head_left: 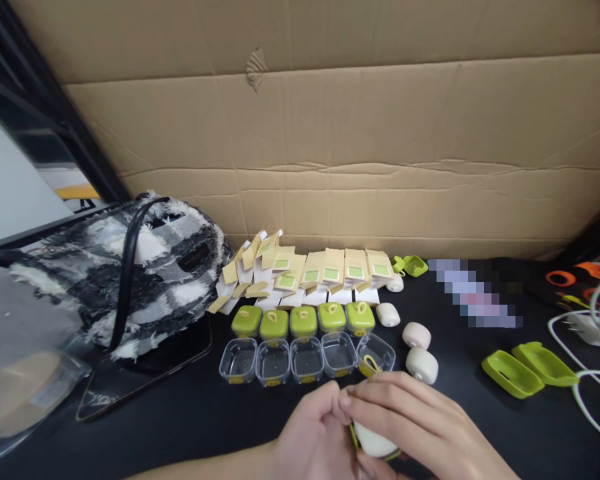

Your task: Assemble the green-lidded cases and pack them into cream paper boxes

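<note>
Low in the head view, my left hand (310, 430) and my right hand (425, 417) close together around a white rounded earbud case (375, 442). Green edges of a cover show along its side and bottom; the fingers hide the rest. Just beyond my hands is a row of clear plastic boxes (273, 363), the rightmost with a yellow loop (370, 365) in it. Behind them stand several green cases (304, 321) with yellow loops. More white earbud cases (422, 365) lie beside my right hand. An opened green cover (514, 373) rests farther right.
Folded paper boxes with green windows (331, 273) line the back, against a cardboard wall (330, 120). A shaggy black-and-white bag (175, 267) stands left, above a dark tablet-like panel (145, 380). White cables (585, 360) run along the right. Another green cover (415, 266) lies at the back.
</note>
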A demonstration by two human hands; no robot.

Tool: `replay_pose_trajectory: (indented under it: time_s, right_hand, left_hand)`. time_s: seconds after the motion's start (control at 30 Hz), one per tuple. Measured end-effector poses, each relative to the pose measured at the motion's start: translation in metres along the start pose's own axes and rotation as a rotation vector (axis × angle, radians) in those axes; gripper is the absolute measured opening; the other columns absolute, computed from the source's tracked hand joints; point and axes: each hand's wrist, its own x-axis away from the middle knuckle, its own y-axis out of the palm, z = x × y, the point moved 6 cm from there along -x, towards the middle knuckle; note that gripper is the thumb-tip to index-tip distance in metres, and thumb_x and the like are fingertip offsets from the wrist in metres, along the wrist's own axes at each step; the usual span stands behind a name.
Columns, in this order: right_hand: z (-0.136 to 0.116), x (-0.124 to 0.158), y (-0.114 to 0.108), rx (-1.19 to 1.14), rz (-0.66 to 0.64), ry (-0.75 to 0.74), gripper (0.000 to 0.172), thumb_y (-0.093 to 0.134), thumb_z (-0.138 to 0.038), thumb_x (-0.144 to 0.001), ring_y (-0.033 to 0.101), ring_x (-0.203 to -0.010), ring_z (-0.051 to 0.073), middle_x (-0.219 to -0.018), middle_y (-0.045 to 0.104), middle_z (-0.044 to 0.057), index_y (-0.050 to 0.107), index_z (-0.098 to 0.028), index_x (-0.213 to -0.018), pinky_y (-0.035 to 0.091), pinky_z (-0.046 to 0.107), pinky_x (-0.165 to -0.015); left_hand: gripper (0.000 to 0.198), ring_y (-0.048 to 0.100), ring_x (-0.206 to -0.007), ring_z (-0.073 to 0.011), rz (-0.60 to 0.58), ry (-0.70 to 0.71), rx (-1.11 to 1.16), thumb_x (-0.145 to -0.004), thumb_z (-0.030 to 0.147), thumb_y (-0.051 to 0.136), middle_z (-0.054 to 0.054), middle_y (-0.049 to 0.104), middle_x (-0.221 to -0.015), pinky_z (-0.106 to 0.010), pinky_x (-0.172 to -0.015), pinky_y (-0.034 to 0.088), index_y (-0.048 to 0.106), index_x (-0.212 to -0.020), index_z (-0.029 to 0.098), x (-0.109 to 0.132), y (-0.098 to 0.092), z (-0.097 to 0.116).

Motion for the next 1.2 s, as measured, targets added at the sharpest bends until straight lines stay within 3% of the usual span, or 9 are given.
replay_pose_trajectory:
  time_s: [0.1, 0.2, 0.27, 0.33, 0.47, 0.57, 0.7, 0.93, 1.2]
  right_hand:
    - [0.000, -0.003, -0.004, 0.049, 0.029, -0.008, 0.039, 0.066, -0.032, -0.086, 0.072, -0.090, 0.019, -0.101, 0.076, 0.004, 0.059, -0.023, -0.124, 0.059, 0.026, -0.079]
    - [-0.002, 0.001, -0.004, 0.038, -0.006, -0.025, 0.056, 0.068, -0.035, -0.084, 0.071, -0.096, 0.020, -0.110, 0.074, 0.004, 0.049, -0.026, -0.136, 0.058, 0.027, -0.082]
    - [0.002, 0.004, -0.004, -0.023, -0.042, 0.050, 0.071, 0.072, -0.037, -0.080, 0.070, -0.100, 0.022, -0.117, 0.071, 0.005, 0.040, -0.028, -0.143, 0.057, 0.028, -0.086]
    - [0.008, 0.008, -0.006, -0.089, -0.060, 0.176, 0.075, 0.074, -0.037, -0.077, 0.070, -0.102, 0.024, -0.121, 0.069, 0.007, 0.039, -0.029, -0.143, 0.058, 0.029, -0.086]
    - [0.014, 0.003, -0.019, -0.139, -0.024, 0.253, 0.047, 0.071, -0.025, -0.076, 0.072, -0.095, 0.022, -0.109, 0.073, 0.004, 0.057, -0.028, -0.120, 0.060, 0.028, -0.081]
    - [0.010, -0.007, -0.023, -0.156, -0.084, 0.178, 0.027, 0.071, -0.016, -0.076, 0.072, -0.088, 0.016, -0.094, 0.074, 0.000, 0.063, -0.027, -0.099, 0.058, 0.020, -0.079]
    - [0.005, -0.011, -0.019, -0.165, -0.127, 0.106, 0.026, 0.070, -0.010, -0.076, 0.070, -0.089, 0.014, -0.097, 0.072, 0.002, 0.061, -0.024, -0.096, 0.056, 0.018, -0.079]
    - [0.004, -0.003, -0.005, -0.203, -0.072, 0.123, 0.022, 0.056, -0.005, -0.076, 0.063, -0.074, 0.016, -0.085, 0.066, 0.002, 0.052, -0.024, -0.086, 0.053, 0.026, -0.066]
    - [0.008, -0.005, -0.002, -0.242, -0.048, 0.098, 0.018, 0.059, -0.006, -0.073, 0.061, -0.076, 0.016, -0.086, 0.064, 0.002, 0.053, -0.022, -0.080, 0.052, 0.025, -0.065]
  left_hand:
    - [0.018, 0.039, -0.054, -0.0123, -0.030, -0.138, 0.214, -0.066, 0.037, 0.061, 0.000, 0.054, -0.067, -0.027, -0.056, 0.029, 0.057, -0.074, 0.021, 0.006, 0.003, -0.003]
    - [0.021, 0.041, -0.055, -0.0119, -0.035, -0.141, 0.240, -0.067, 0.037, 0.059, -0.001, 0.055, -0.070, -0.027, -0.057, 0.028, 0.058, -0.077, 0.019, 0.010, 0.008, 0.002]
    - [0.025, 0.043, -0.055, -0.0112, -0.020, -0.110, 0.238, -0.065, 0.038, 0.059, -0.002, 0.057, -0.071, -0.025, -0.055, 0.027, 0.058, -0.078, 0.017, 0.011, 0.011, 0.005]
    - [0.035, 0.042, -0.051, -0.0083, 0.025, -0.086, 0.181, -0.062, 0.042, 0.066, -0.002, 0.059, -0.072, -0.023, -0.050, 0.023, 0.057, -0.084, 0.016, 0.012, 0.012, 0.006]
    - [0.066, 0.032, -0.040, -0.0003, 0.123, -0.010, -0.050, -0.052, 0.045, 0.086, 0.004, 0.058, -0.073, -0.020, -0.042, 0.017, 0.049, -0.101, 0.022, 0.014, 0.008, 0.009]
    - [0.061, 0.033, -0.040, -0.0004, 0.113, 0.126, -0.234, -0.059, 0.052, 0.081, 0.006, 0.052, -0.068, -0.019, -0.041, 0.022, 0.046, -0.098, 0.021, 0.014, 0.009, 0.018]
    - [0.052, 0.040, -0.059, -0.0059, 0.130, 0.257, -0.399, -0.061, 0.050, 0.079, 0.004, 0.048, -0.070, -0.021, -0.056, 0.031, 0.046, -0.086, 0.018, 0.018, 0.015, 0.030]
    - [0.037, 0.046, -0.062, -0.0093, 0.122, 0.211, -0.341, -0.062, 0.022, 0.071, 0.004, 0.049, -0.073, -0.026, -0.061, 0.033, 0.043, -0.085, 0.020, 0.016, 0.014, 0.018]
    - [0.043, 0.044, -0.067, -0.0100, 0.105, 0.213, -0.365, -0.062, 0.030, 0.075, 0.003, 0.047, -0.077, -0.025, -0.063, 0.030, 0.044, -0.089, 0.019, 0.019, 0.014, 0.024]
